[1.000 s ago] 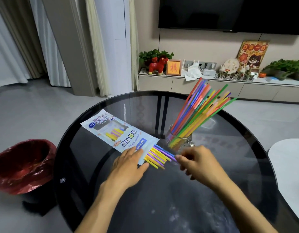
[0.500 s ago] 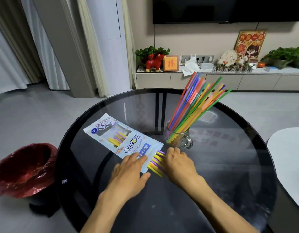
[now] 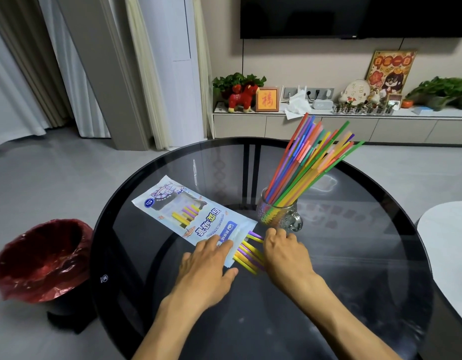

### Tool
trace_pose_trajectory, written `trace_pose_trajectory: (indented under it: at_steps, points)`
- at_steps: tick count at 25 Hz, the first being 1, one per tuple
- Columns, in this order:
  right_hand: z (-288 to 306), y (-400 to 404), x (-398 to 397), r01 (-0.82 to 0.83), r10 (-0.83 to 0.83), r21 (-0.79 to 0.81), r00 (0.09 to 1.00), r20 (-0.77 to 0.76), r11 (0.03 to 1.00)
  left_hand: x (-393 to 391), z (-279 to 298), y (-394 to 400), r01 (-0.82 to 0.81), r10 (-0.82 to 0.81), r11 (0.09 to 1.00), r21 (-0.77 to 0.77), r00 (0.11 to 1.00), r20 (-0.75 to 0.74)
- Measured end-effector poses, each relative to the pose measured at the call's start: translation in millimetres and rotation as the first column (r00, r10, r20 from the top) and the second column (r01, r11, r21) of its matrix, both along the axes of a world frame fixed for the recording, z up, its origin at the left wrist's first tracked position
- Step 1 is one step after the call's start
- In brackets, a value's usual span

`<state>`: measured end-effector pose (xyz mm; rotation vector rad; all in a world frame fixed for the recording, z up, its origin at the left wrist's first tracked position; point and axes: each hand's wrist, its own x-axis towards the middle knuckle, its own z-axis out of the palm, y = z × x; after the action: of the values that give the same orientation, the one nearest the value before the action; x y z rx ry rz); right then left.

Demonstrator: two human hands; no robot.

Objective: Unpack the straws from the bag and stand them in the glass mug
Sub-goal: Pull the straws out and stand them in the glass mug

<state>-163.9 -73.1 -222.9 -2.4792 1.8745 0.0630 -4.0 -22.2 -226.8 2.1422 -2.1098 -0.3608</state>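
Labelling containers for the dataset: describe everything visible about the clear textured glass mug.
The clear textured glass mug stands upright on the round dark glass table, handle facing right. It looks like dimpled glass. A bundle of coloured plastic straws leans in it, fanning up to the right. Neither hand touches it.

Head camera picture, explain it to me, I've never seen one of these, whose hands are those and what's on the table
No machine here: a person wears a wide-angle camera on the head, looking down at their own two hands. On the round glass table lies a straw bag with yellow and purple straws sticking out of its open end. The left hand lies flat on the bag, pinning it. The right hand rests on the loose straw ends, fingers bent over them; whether it grips them is unclear. Behind stands a glass mug already full of leaning coloured straws. A red-lined bin sits on the floor at left.
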Motion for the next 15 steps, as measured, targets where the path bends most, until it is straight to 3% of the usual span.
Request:
trace_pose_trajectory:
  at_steps: [5,11,14,15]
  points:
    - [9,-6,-20,-0.054,0.057,0.136,0.998,-0.018,0.989,0,-7,-5,-0.033,0.034,0.999,0.028,0.999,0.0]
    - [62,-18,-109,0.064,-0.082,0.278,0.995,0.053,0.958,7,-21,-25,-0.153,0.154,0.987,0.047,0.987,-0.033]
    - [91,-13,-144,0.075,-0.108,0.17,0.975,0.194,0.983,7,-22,-30,-0.162,0.163,0.986,0.033,0.984,-0.066]
    - [92,-12,-144,0.06,-0.08,0.1,0.974,0.21,0.993,6,-19,-31,-0.178,0.171,0.983,-0.051,0.979,-0.108]
